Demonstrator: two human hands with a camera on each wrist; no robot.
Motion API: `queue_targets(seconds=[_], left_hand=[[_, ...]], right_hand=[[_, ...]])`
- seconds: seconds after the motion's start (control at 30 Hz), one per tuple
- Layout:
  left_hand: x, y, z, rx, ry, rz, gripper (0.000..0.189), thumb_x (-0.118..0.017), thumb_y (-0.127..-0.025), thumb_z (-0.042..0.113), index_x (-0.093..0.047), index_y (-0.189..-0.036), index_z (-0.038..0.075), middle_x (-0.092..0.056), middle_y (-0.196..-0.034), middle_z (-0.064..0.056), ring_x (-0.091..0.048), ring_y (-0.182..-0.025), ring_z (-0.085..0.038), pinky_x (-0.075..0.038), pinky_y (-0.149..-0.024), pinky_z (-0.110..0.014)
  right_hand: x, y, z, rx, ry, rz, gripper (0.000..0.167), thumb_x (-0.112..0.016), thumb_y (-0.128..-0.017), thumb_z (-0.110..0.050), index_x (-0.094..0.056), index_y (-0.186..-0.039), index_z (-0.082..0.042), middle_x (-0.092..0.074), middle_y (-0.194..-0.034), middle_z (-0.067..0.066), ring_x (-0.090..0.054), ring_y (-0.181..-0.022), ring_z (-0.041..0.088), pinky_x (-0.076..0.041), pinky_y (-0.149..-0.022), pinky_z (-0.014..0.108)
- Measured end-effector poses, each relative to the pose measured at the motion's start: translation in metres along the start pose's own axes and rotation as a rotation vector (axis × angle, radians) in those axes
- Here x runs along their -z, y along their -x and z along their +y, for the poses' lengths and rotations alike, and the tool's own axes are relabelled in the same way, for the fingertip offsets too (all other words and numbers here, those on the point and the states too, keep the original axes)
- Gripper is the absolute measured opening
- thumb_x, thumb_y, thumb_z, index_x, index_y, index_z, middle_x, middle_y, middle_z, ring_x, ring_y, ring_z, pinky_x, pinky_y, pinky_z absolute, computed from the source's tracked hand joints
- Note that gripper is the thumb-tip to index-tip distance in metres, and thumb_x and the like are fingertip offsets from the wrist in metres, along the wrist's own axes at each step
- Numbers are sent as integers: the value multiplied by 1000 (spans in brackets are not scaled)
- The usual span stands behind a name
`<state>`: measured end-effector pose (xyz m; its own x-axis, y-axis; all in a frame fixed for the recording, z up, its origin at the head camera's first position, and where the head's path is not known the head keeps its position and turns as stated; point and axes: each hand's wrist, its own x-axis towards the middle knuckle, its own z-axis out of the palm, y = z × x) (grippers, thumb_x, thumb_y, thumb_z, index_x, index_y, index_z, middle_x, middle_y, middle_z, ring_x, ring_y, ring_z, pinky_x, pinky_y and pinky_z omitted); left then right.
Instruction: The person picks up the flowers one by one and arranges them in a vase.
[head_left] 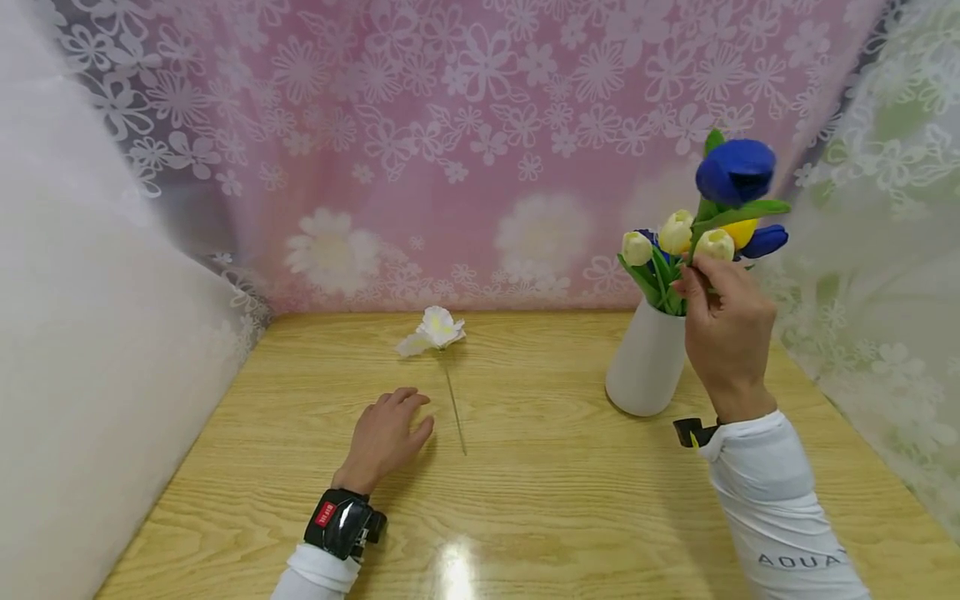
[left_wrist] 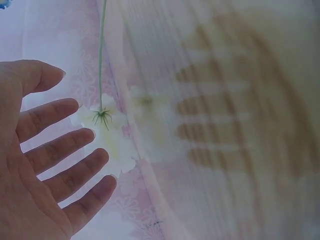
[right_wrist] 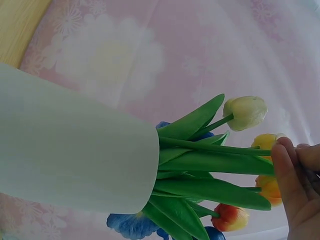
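My right hand [head_left: 729, 321] pinches the green stem of a blue tulip [head_left: 737, 171] whose bloom stands above the others. In the right wrist view, a stem [right_wrist: 220, 148] runs from the fingers down into the mouth of a white vase [right_wrist: 75, 145]. Cream tulips [head_left: 637, 248], a yellow one and more blue ones fill the vase around it, with long green leaves. Fingers spread and relaxed, my left hand [head_left: 386, 437] is low over the table beside a white flower [head_left: 438, 329] lying there with its thin stem toward me. Nothing is in that palm.
The wooden table [head_left: 540, 500] reaches back to a pink curtain [head_left: 450, 167] with white flower prints. Pale sheets hang at the left [head_left: 97, 292] and right [head_left: 885, 317] sides. Orange and red-yellow tulips [right_wrist: 230, 217] also show in the vase, beside a ruffled blue flower [right_wrist: 131, 226].
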<state>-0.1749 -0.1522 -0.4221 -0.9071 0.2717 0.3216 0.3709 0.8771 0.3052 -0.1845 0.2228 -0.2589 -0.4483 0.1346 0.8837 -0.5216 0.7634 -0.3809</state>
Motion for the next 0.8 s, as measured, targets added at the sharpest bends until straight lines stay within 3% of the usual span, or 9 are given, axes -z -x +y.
queue_targets(seconds=[0.23, 0.47, 0.67, 0.8], left_hand=[[1, 0, -1, 6, 3, -3, 30, -61, -92, 28, -68, -117, 11, -58, -125, -13, -55, -111, -35, -47, -85, -53], [1, -2, -2, 4, -10, -4, 31, -61, -92, 29, -67, -117, 11, -58, -126, -13, -55, -112, -34, -46, -86, -53], [3, -2, -1, -6, 3, 9, 30, -62, -92, 28, -68, -116, 11, -59, -125, -12, -55, -111, -34, -47, -85, -53], [2, -2, -1, -7, 2, 9, 29, -62, -92, 28, -68, -115, 11, -59, -124, -12, -56, -110, -34, -47, -85, -53]], right_hand=[[5, 1, 4, 39, 21, -4, 24, -58, -96, -11, -69, -105, 8, -66, -92, 20, -62, -79, 26, -39, -77, 4], [6, 4, 10, 19, 38, -17, 23, -58, -96, -11, -70, -106, 6, -68, -92, 17, -61, -77, 21, -39, -74, 3], [2, 3, 10, -5, 54, -120, 21, -60, -94, -5, -68, -107, 9, -68, -92, 21, -64, -73, 30, -34, -70, 1], [3, 2, 8, -38, 76, -124, 23, -58, -95, -8, -68, -106, 10, -67, -91, 22, -65, -74, 32, -32, -70, 1]])
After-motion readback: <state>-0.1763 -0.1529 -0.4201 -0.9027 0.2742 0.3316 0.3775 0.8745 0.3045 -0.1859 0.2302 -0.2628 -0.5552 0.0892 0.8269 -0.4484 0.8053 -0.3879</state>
